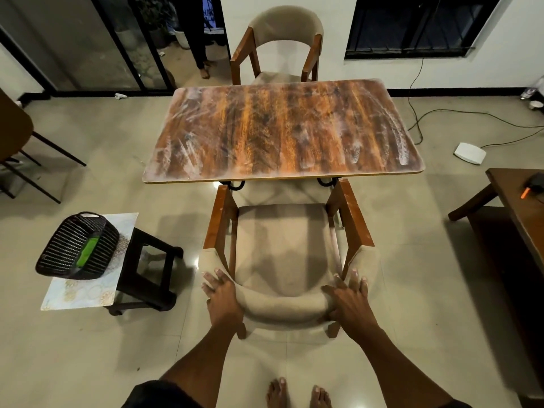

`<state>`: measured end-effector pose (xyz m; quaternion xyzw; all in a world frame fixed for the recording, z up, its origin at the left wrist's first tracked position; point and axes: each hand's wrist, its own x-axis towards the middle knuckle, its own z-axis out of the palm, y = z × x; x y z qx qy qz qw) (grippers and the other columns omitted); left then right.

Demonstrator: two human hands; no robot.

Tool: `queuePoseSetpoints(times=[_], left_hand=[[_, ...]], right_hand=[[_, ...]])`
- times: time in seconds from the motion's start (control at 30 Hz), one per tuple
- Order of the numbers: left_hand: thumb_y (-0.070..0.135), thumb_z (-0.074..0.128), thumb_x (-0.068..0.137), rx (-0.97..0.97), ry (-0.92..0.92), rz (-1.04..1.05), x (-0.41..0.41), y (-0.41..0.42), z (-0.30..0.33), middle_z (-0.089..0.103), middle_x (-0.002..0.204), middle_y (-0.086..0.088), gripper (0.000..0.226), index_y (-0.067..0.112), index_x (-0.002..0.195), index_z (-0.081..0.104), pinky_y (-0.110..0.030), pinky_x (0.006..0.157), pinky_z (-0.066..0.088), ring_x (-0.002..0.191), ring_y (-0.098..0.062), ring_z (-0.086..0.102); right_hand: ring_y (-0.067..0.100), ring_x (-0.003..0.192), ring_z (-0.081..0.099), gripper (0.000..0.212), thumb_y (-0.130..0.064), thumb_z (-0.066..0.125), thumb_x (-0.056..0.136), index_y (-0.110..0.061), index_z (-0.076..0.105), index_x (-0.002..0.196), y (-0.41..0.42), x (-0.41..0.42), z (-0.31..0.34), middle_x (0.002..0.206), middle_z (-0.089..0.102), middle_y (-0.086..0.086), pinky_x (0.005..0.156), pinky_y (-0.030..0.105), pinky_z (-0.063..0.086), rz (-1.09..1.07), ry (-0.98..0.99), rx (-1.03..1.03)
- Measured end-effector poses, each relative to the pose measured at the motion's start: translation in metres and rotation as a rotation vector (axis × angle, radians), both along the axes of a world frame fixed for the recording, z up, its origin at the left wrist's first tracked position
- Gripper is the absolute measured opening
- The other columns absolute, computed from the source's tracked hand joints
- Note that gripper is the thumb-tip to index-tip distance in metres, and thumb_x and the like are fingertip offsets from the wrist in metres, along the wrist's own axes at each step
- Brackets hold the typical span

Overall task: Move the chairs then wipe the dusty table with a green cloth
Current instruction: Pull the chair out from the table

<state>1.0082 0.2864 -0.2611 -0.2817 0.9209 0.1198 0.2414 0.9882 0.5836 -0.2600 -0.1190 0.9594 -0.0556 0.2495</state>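
Wooden and streaked with pale dust, the desk [282, 128] is filling the middle of the view on a tiled floor [88, 363]. One beige-cushioned armchair, the near chair [282, 245], is sitting just in front of the desk's near edge, its seat facing the desk; the far chair [284, 36] is standing at the opposite edge. A dark stool [147, 275] is standing to the left of the near chair, with a patterned board [88, 290] beside it carrying a tilted black basket [73, 245], and the green cloth [86, 250] is lying inside that basket. The left hand [222, 295] is gripping the left end of the near chair's curved padded backrest, fingers wrapped over it. The right hand [350, 298] is clasping the right end likewise, thumb inside the curve.
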Motion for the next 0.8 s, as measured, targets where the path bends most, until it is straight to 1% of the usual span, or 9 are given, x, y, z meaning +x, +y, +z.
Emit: queuePoseSetpoints(times=[0.23,0.33,0.4,0.5,0.63,0.73,0.77,0.8], left_hand=[[0.013,0.073,0.099,-0.009,0.05,0.015,-0.015,-0.003,0.011,-0.008,0.176,-0.022,0.103,0.008,0.168,-0.004,-0.053,0.125,0.031,0.163,-0.047,0.003],[0.019,0.076,0.097,0.008,0.044,-0.001,-0.017,-0.01,0.009,-0.008,0.176,-0.02,0.107,0.01,0.168,-0.005,-0.055,0.125,0.03,0.163,-0.045,0.002],[0.019,0.076,0.097,0.009,0.052,-0.009,-0.019,-0.013,0.005,-0.007,0.176,-0.021,0.108,0.01,0.168,-0.004,-0.055,0.125,0.03,0.163,-0.045,0.003],[0.02,0.079,0.095,0.034,0.038,0.002,-0.021,-0.013,-0.002,-0.012,0.175,-0.022,0.114,0.009,0.167,-0.009,-0.056,0.126,0.027,0.163,-0.047,-0.001],[0.025,0.08,0.094,0.003,0.0,-0.042,-0.023,-0.011,-0.003,-0.014,0.174,-0.024,0.117,0.007,0.166,-0.01,-0.056,0.126,0.027,0.162,-0.048,-0.002],[0.023,0.079,0.095,-0.042,-0.024,-0.061,-0.029,-0.015,-0.002,-0.007,0.174,-0.027,0.112,0.004,0.166,-0.006,-0.055,0.126,0.03,0.161,-0.05,0.005],[0.024,0.077,0.096,-0.047,-0.064,-0.076,-0.032,-0.015,0.002,-0.002,0.173,-0.029,0.108,0.003,0.166,-0.002,-0.056,0.126,0.032,0.161,-0.051,0.009],[0.023,0.072,0.099,-0.054,-0.074,-0.097,-0.036,-0.015,0.005,0.004,0.171,-0.031,0.097,0.002,0.166,0.005,-0.058,0.125,0.034,0.159,-0.051,0.015]], right_hand=[[0.046,0.161,0.003,0.076,-0.05,0.075,0.091,-0.035,0.043,0.158,-0.004,-0.013,0.004,0.172,0.028,0.008,0.128,0.064,-0.004,-0.021,0.022,-0.027],[0.046,0.161,0.002,0.074,-0.052,0.074,0.091,-0.035,0.044,0.157,-0.01,-0.014,0.002,0.172,0.028,0.008,0.128,0.063,-0.003,-0.028,0.027,-0.036],[0.045,0.161,0.002,0.072,-0.053,0.072,0.092,-0.035,0.044,0.156,-0.013,-0.013,0.0,0.172,0.028,0.007,0.128,0.064,-0.001,-0.019,0.028,-0.021],[0.045,0.161,0.002,0.07,-0.053,0.071,0.093,-0.034,0.044,0.155,-0.01,-0.013,-0.003,0.173,0.026,0.007,0.128,0.064,-0.004,-0.019,0.026,-0.017],[0.045,0.162,0.002,0.075,-0.052,0.073,0.092,-0.031,0.042,0.157,-0.013,-0.015,0.003,0.173,0.025,0.008,0.127,0.063,-0.005,-0.022,-0.006,-0.008],[0.04,0.162,0.007,0.082,-0.052,0.078,0.088,-0.029,0.041,0.158,-0.01,-0.016,0.011,0.172,0.026,0.007,0.129,0.06,-0.004,-0.044,-0.033,-0.062],[0.038,0.162,0.008,0.084,-0.052,0.079,0.088,-0.028,0.041,0.159,-0.005,-0.018,0.014,0.172,0.027,0.007,0.129,0.059,-0.002,-0.04,-0.047,-0.089],[0.037,0.162,0.011,0.085,-0.053,0.08,0.087,-0.028,0.041,0.159,0.001,-0.019,0.022,0.171,0.028,0.007,0.13,0.056,0.003,-0.041,-0.059,-0.121]])
